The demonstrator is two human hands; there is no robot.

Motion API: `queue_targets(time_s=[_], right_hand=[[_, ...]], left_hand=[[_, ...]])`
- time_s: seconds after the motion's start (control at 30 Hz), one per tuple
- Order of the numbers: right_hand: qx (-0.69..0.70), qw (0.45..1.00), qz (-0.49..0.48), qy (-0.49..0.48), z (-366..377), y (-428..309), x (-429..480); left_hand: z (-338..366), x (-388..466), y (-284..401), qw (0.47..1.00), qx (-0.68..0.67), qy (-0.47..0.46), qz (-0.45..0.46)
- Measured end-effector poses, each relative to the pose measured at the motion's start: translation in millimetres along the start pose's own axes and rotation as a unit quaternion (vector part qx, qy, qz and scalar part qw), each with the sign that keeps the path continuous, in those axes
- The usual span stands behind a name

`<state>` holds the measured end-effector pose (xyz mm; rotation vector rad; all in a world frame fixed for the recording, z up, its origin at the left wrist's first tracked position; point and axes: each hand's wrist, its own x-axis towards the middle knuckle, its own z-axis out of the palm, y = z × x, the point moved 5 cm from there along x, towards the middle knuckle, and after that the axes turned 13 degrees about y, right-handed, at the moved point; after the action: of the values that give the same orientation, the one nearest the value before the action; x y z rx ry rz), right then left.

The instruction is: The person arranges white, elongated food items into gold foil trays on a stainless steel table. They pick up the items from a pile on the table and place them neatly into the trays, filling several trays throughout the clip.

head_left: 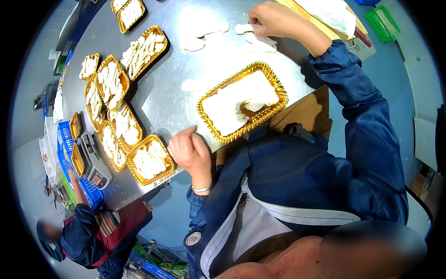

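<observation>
My right hand [275,19] is at the far side of the steel table [156,101], its fingertips on a small white piece of food [245,28]. More white pieces [261,43] lie just below it, and others [193,43] lie to the left. Nearest me, a gold fluted tray [223,137] holds larger white pieces, overexposed by glare. My left hand [188,150], with a band at the wrist, rests curled by the table edge; nothing shows in it. It is between that tray and a smaller gold tray [171,171] of white strips.
Several gold trays [127,85] of white strips stand at the left, some overlapping. A digital scale [95,164] and a blue basket [92,195] are beyond them, near a co-worker [90,226]. At the upper right are a wooden board [296,8], a white cloth [331,15] and a dark red handle [363,37].
</observation>
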<state>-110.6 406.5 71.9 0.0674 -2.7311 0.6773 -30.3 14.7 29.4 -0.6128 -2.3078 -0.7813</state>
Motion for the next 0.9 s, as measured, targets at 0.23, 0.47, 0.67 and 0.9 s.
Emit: queue_targets(time_s=[0.23,0.47,0.67,0.9], right_hand=[[-0.011,1.000,-0.003,-0.002,11.1,-10.2,20.7],[-0.001,0.996,-0.091,-0.010,58.5,-43.5,66.6],[0.017,0.996,-0.072,-0.056,72.4,-47.6,83.7],[0.035,0.995,-0.076,-0.053,78.0,-57.2,77.7]], left_hand=[[-0.6,1.0,1.2,1.000,0.000,-0.003,0.003],[2.8,1.5,-0.1,1.000,-0.003,0.002,0.001],[-0.5,0.3,-1.2,1.000,0.007,0.007,-0.004],[0.3,-0.2,0.0,1.000,0.009,0.011,0.005]])
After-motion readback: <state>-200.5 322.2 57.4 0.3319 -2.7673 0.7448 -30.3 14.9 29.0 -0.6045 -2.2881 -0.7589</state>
